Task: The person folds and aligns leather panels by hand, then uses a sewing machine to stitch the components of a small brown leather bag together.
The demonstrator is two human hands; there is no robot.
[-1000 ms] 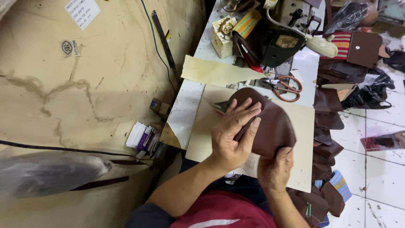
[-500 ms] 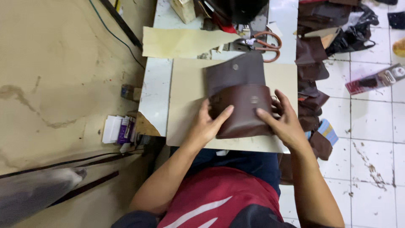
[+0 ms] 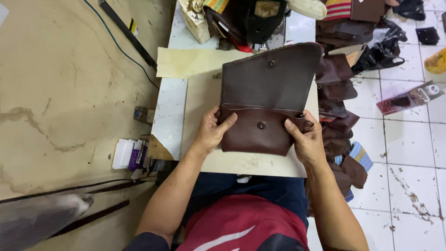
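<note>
Head cam looked straight down at a brown leather pouch (image 3: 262,107) lying on a pale cutting board (image 3: 200,100) on the white worktable (image 3: 169,109). Its flap was thrown open away from the person, so both snap halves showed, one on the flap and one on the front pocket. Left hand (image 3: 211,132) was curled around the pouch's left edge, thumb pressed on the front, fingers tucked behind. Right hand (image 3: 304,137) did the same on the right edge, thumb on top near the pocket corner. So both hands were closed on the pouch, holding it by its sides.

A cream paper sheet (image 3: 195,62) sat just above the board, partly under the flap. More brown leather pieces (image 3: 337,88) were stacked at the table's right side, over the tiled floor (image 3: 409,153).
</note>
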